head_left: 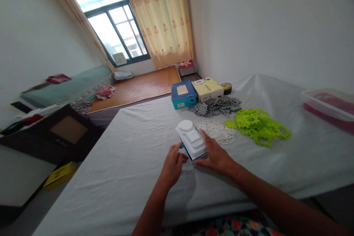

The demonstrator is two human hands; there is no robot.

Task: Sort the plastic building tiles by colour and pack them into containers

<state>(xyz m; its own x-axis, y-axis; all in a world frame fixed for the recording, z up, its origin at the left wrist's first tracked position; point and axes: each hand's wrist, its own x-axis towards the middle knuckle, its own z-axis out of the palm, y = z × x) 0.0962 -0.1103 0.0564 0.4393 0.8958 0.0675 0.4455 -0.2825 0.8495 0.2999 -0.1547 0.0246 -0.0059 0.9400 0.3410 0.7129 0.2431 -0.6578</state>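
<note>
A white moulded plastic tray (190, 136) with a round raised end sits in a shallow box (190, 158) whose blue edge shows beneath it. My right hand (214, 155) grips the box from the right, thumb and fingers on opposite sides of its near corner. On the left side, my left hand (174, 162) has its fingers curled at the box's edge, where a bit of blue shows by the fingertip. White small frame-like pieces (217, 131) lie in a pile just beyond. Lime-green cut-out pieces (257, 123) are heaped to the right.
Grey gear-shaped pieces (215, 107) lie in front of a blue box (184, 94) and a yellow-and-white box (207, 88). A clear plastic container (329, 103) with red contents stands at the far right. A white cloth (132, 155) covers the table; its left edge faces a dark cabinet (63, 132).
</note>
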